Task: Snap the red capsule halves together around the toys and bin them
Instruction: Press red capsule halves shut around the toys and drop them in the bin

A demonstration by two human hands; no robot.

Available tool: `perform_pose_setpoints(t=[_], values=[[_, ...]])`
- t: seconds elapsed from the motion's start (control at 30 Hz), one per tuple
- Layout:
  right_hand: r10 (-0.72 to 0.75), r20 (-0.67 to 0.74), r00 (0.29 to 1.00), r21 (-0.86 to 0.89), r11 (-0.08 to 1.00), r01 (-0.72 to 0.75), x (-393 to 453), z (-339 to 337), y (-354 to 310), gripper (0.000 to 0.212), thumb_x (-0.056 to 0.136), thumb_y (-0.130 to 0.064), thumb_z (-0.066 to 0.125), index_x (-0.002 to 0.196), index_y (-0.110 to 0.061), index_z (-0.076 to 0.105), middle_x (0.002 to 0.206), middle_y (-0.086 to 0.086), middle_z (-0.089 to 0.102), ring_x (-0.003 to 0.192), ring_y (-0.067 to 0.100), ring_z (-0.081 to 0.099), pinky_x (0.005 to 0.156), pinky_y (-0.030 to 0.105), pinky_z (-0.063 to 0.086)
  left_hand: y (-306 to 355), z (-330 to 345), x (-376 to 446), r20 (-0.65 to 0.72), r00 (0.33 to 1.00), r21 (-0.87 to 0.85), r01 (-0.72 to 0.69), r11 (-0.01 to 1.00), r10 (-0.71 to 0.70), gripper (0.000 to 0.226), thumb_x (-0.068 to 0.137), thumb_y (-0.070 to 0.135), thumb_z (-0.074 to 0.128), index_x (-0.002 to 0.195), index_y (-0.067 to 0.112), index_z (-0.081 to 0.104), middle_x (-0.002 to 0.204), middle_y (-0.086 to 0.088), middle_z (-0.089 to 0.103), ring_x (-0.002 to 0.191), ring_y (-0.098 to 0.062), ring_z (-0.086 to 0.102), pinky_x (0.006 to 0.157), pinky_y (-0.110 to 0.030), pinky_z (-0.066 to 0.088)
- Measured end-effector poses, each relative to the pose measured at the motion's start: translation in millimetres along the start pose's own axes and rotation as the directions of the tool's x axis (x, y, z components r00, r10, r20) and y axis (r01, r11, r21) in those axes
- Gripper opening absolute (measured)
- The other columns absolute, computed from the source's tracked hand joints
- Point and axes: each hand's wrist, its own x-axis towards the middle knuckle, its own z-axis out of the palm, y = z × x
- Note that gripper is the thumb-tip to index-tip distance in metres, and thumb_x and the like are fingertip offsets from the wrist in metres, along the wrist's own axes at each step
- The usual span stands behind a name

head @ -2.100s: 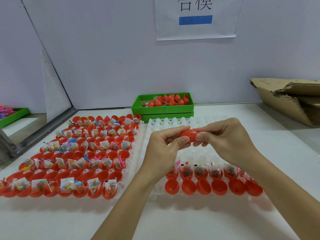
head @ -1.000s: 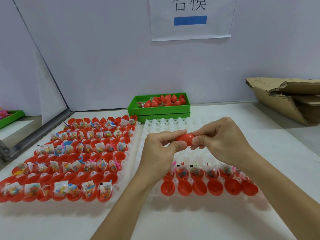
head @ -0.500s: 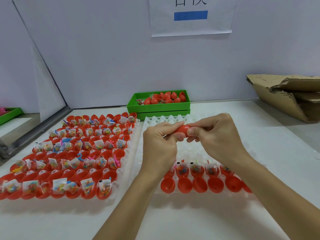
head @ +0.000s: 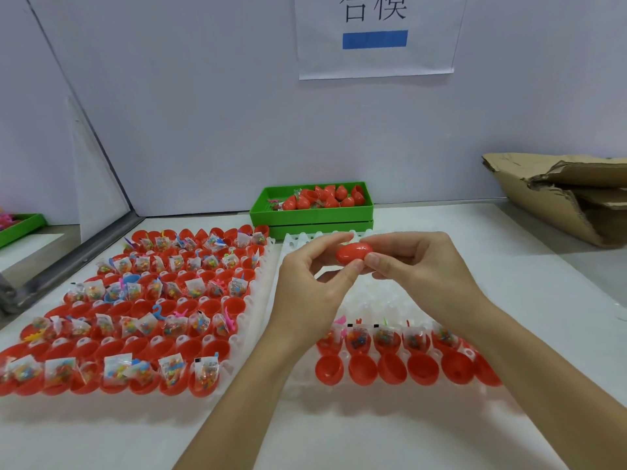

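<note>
A closed red capsule (head: 353, 253) is held above the right white tray (head: 390, 300). My left hand (head: 310, 293) pinches it between thumb and forefinger from the left, and my right hand (head: 420, 266) pinches its right end. Along that tray's near edge run a row of red halves with bagged toys (head: 386, 337) and a row of hollow red halves (head: 393, 369). The green bin (head: 312, 217) at the back holds several closed capsules (head: 325, 196). The left tray (head: 135, 307) is packed with red halves and toy bags.
Torn cardboard (head: 559, 195) lies at the back right. A paper sign (head: 375, 35) hangs on the wall. A metal rail (head: 78, 262) and panel border the left, with another green tray (head: 20, 227) beyond.
Both hands keep working the capsule over the right tray. The left fingers have loosened from a wrap to a pinch, so more of the capsule shows. The camera shifts slightly.
</note>
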Motion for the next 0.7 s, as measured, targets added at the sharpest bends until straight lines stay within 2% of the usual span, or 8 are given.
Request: perform_pose_setpoints(t=[0.13,0.33,0.47,0.53,0.6,0.67,0.7], values=[[0.033,0.001,0.999,0.014,0.999,-0.033,0,-2,1,0.032,0.089,-0.007,0.07,0.121,-0.009,0.07,0.101,0.004,0.078,0.088,0.017,0.076,0.082,0.029,0.06,1,0,0,-0.002,1.0,-0.027,0.006,1.0,-0.006,0.028,0.088,0.007,0.072,0.112,0.02,0.069,0.101,0.008,0.073,0.098,-0.004,0.068,0.077,-0.015,0.054],[0.066,-0.004,0.998,0.069,0.995,-0.065,-2,0,0,0.029,0.087,-0.01,0.072,0.116,-0.006,0.072,0.102,0.006,0.078,0.092,0.018,0.075,0.087,0.034,0.06,0,1,-1,-0.036,0.998,-0.026,-0.053,0.998,0.052,0.03,0.083,0.003,0.076,0.105,0.024,0.07,0.098,0.008,0.072,0.096,-0.005,0.068,0.076,-0.013,0.054],[0.047,0.054,0.997,0.037,0.998,-0.049,-8,11,-3,0.038,0.076,-0.024,0.083,0.112,-0.022,0.075,0.097,-0.007,0.078,0.094,0.009,0.074,0.088,0.025,0.058,-4,3,-1,-0.055,0.978,0.156,-0.191,0.969,0.201,0.035,0.078,0.001,0.079,0.101,0.025,0.069,0.096,0.01,0.069,0.092,-0.003,0.065,0.074,-0.013,0.053],[0.021,0.044,0.999,0.021,1.0,-0.022,-10,20,-1,0.026,0.079,-0.019,0.082,0.103,-0.029,0.077,0.094,-0.01,0.078,0.093,0.007,0.074,0.088,0.024,0.057,-5,6,-1,-0.038,0.956,0.31,-0.265,0.913,0.291,0.033,0.077,0.003,0.08,0.103,0.022,0.069,0.096,0.012,0.066,0.091,-0.001,0.062,0.076,-0.013,0.052],[0.018,-0.003,1.0,0.007,1.0,-0.018,-10,24,2,0.017,0.084,-0.019,0.078,0.098,-0.028,0.078,0.089,-0.007,0.078,0.089,0.009,0.074,0.087,0.028,0.057,-5,8,-1,-0.023,0.941,0.384,-0.302,0.873,0.336,0.033,0.077,0.005,0.081,0.107,0.017,0.069,0.097,0.011,0.064,0.093,-0.001,0.06,0.078,-0.012,0.051],[0.064,-0.022,0.998,0.107,0.992,-0.061,-7,22,4,0.018,0.083,-0.018,0.078,0.101,-0.019,0.076,0.089,0.002,0.078,0.089,0.016,0.075,0.087,0.033,0.058,-6,6,-1,-0.004,0.956,0.336,-0.275,0.901,0.293,0.041,0.077,0.01,0.081,0.113,0.021,0.067,0.105,0.011,0.064,0.101,-0.003,0.059,0.083,-0.017,0.052],[0.1,-0.023,0.995,0.208,0.974,-0.093,-6,20,5,0.023,0.08,-0.019,0.078,0.102,-0.015,0.075,0.09,0.007,0.078,0.09,0.021,0.075,0.086,0.034,0.058,-6,4,0,0.023,0.976,0.249,-0.214,0.945,0.215,0.048,0.075,0.017,0.081,0.12,0.025,0.063,0.113,0.011,0.063,0.109,-0.003,0.058,0.089,-0.019,0.052]])
